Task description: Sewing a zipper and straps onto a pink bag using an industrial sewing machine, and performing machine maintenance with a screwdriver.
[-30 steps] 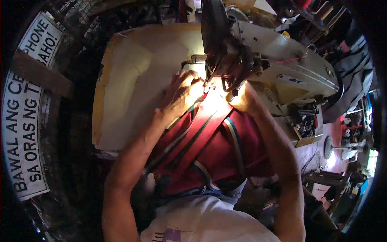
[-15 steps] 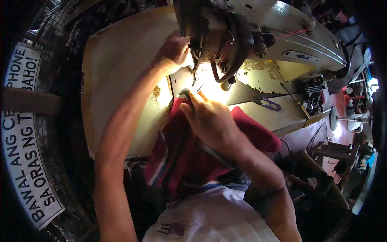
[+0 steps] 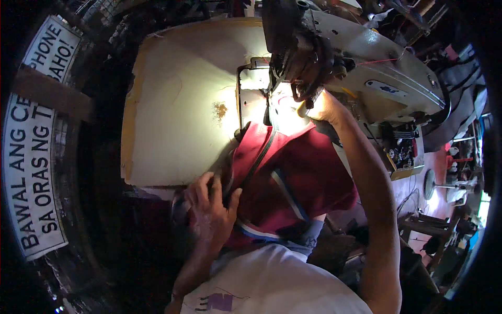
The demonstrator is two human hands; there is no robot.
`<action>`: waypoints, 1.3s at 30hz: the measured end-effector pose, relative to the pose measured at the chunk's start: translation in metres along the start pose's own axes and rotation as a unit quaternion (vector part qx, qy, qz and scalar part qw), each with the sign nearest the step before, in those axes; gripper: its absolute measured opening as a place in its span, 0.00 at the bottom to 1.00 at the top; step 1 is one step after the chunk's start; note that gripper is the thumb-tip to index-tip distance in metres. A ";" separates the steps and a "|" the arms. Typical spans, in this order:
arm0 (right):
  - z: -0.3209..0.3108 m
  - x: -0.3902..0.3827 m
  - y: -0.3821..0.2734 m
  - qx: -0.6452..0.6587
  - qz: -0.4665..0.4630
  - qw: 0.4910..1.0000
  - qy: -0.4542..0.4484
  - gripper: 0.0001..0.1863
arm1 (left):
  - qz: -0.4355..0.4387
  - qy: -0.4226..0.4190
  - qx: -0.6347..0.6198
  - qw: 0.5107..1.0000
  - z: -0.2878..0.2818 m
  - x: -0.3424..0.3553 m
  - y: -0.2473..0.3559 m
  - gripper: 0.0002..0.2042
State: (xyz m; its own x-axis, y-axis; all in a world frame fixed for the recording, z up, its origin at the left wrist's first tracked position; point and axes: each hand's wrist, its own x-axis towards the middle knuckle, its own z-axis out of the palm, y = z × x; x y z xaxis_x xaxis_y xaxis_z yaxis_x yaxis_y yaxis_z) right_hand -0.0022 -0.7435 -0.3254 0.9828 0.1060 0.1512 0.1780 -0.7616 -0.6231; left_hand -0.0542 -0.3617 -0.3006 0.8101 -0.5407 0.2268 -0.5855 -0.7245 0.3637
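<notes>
At table edge, left hand [image 3: 212, 209] fingers gripping red fabric [image 3: 298, 178], right hand [image 3: 321, 107] fingers hidden, grip unclear.

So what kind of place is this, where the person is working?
Probably a small sewing workshop. A big sewing machine sits on a worn table, red cloth lies under its lit needle, and the left hand and right hand work the cloth.

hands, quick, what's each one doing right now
Left hand: closed on the near edge of the red garment, at the table's edge.
Right hand: up at the sewing machine head; grip cannot be told.
</notes>
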 end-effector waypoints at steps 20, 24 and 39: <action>0.066 -0.020 -0.088 -0.029 0.212 0.934 0.286 0.14 | 0.380 0.133 0.165 0.901 -0.038 0.298 -0.001 0.11; 0.062 -0.018 -0.090 -0.018 0.247 0.917 0.313 0.13 | 0.426 0.138 0.027 0.894 -0.016 0.195 0.044 0.09; 0.017 -0.024 -0.032 -0.117 0.309 0.932 0.150 0.21 | 0.420 0.026 -0.136 0.897 0.050 0.198 0.003 0.12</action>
State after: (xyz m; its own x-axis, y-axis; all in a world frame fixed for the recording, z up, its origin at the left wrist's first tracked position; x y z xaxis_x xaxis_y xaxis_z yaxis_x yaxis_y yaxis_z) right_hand -0.0309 -0.7111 -0.3225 0.8303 -0.5551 0.0489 -0.4668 -0.7408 -0.4831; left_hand 0.1031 -0.4925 -0.2995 0.0904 -0.8215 0.5630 -0.9659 0.0653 0.2505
